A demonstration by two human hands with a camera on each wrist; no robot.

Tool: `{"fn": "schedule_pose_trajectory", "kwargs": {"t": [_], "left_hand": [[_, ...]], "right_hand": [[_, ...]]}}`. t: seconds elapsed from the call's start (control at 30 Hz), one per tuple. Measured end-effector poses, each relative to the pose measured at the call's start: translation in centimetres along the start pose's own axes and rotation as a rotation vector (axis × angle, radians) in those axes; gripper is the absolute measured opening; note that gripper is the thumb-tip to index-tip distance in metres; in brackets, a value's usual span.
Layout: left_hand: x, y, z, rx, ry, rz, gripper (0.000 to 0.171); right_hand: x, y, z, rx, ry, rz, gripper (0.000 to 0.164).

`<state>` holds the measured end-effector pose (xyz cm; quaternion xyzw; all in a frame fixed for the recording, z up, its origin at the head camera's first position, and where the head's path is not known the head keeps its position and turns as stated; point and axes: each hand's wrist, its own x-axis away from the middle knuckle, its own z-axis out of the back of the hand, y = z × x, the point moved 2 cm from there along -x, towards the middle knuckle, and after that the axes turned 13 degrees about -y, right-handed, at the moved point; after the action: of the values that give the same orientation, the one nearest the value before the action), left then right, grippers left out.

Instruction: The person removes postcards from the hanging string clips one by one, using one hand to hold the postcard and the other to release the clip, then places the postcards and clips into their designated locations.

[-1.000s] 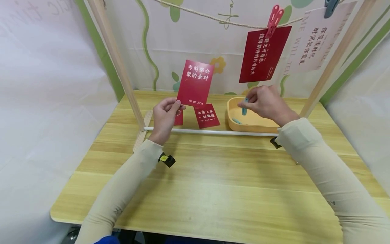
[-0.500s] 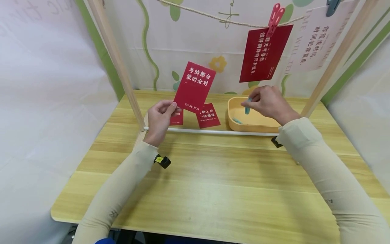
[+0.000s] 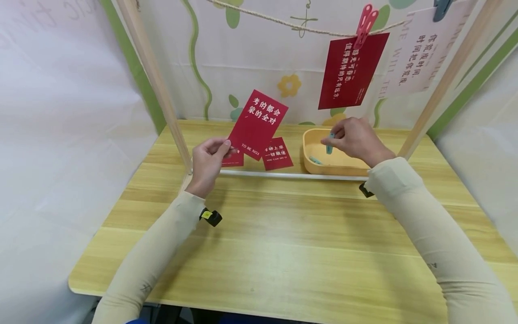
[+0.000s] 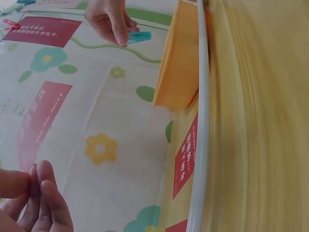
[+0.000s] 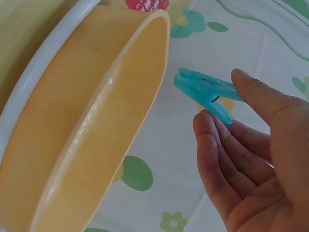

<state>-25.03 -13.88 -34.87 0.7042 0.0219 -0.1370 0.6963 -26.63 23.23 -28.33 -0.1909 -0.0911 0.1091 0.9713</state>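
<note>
My left hand (image 3: 207,164) pinches a red card (image 3: 259,123) by its lower left corner, between thumb and fingers. White writing covers the card, which is tilted and held up above the table. Over the yellow bin (image 3: 309,167), my right hand (image 3: 358,138) holds a teal clothespin (image 5: 207,92) by its handle ends, with the thumb on one leg and fingertips on the other. Another teal clothespin (image 3: 315,160) lies inside the bin. Behind the held card, two red cards lie on the table: one card (image 3: 278,155) partly covered, the other card (image 3: 234,159) mostly hidden.
A rope (image 3: 279,20) spans the wooden frame (image 3: 155,85). From it hang a red card (image 3: 350,74) under a pink clothespin (image 3: 365,24) and a pale card (image 3: 422,54) under a grey-blue clothespin (image 3: 442,9). A white bar (image 3: 283,175) crosses low in front of the bin.
My left hand has moved left and down, and its card has dropped and tilted further clockwise. The right hand has stayed over the bin with the clothespin, shifting only slightly.
</note>
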Motion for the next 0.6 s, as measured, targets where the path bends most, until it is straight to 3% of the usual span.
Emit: {"fn": "schedule_pose_trajectory", "kwargs": {"t": [0.6], "left_hand": [[1.3, -1.2, 2.4, -0.062, -0.077, 0.06, 0.03]], "right_hand": [[-0.6, 0.9, -1.2, -0.014, -0.054, -0.007, 0.037]]}}
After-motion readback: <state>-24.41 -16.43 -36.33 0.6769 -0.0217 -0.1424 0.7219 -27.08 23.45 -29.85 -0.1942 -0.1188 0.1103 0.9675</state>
